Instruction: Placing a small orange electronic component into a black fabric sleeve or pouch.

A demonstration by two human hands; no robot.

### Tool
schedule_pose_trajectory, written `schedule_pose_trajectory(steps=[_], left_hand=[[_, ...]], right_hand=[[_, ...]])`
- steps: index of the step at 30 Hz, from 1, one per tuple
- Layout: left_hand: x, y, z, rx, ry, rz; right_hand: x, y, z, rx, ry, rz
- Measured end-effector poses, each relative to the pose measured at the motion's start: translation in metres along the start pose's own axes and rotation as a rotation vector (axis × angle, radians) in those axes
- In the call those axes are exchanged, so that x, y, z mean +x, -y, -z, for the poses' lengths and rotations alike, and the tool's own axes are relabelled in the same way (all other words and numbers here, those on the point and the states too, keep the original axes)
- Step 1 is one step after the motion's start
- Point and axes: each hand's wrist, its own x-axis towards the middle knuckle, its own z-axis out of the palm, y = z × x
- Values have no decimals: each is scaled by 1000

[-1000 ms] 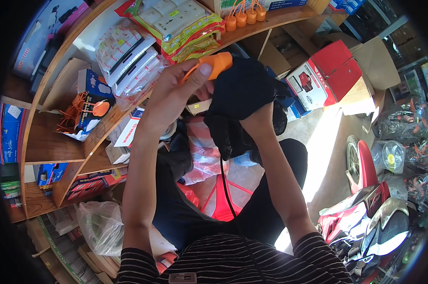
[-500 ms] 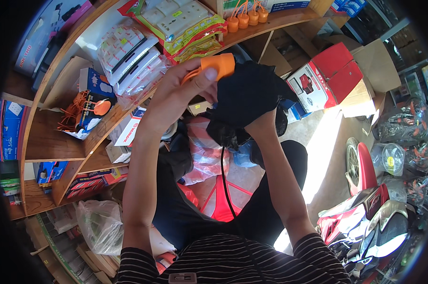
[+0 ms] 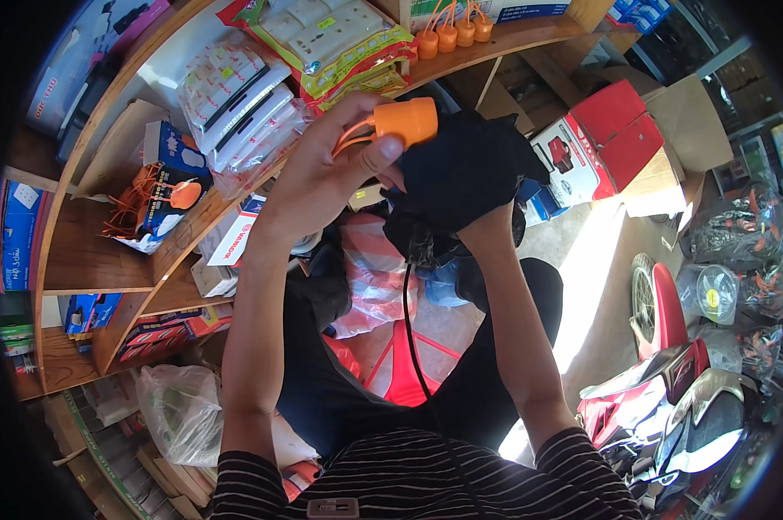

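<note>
Between the thumb and fingers of my left hand (image 3: 344,160) is an orange lamp holder (image 3: 406,121), with its orange wires looping back over the fingers. Right against it is a bunched black cloth (image 3: 456,178), raised above my lap. My right hand (image 3: 488,227) goes into this cloth from below; only the wrist and the back edge show, and the fingers are covered. The cloth touches or nearly touches the lamp holder's right end. Below the cloth hangs some crumpled black plastic (image 3: 417,247).
Curved wooden shelves (image 3: 97,260) hold bagged white sockets (image 3: 322,35), several hanging orange lamp holders (image 3: 452,36) and a blue box (image 3: 170,156) with more. A red and white carton (image 3: 586,143) stands to the right. A red stool (image 3: 404,373) and a small motorbike (image 3: 669,381) are lower down.
My left hand has shifted slightly right, and the lamp holder now lies more sideways. The black cloth and my right hand have moved a little to the right.
</note>
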Motion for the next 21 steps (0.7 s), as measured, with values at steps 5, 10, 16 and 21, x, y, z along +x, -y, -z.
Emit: schedule_pose_trajectory(steps=[5,10,16,21], left_hand=[[0,4,-9,109,-145,-237],[2,2,9,35,2,109],[-1,-2,-14,140,-180,-70],[4,1,9,-32,-10,197]], right_hand=[[-6,-5,-5,38,9,-93],[0,1,-2,5,-42,-58],[0,0,-1,-68,14,-31],[-3,1,-5,-70,-32,-88]])
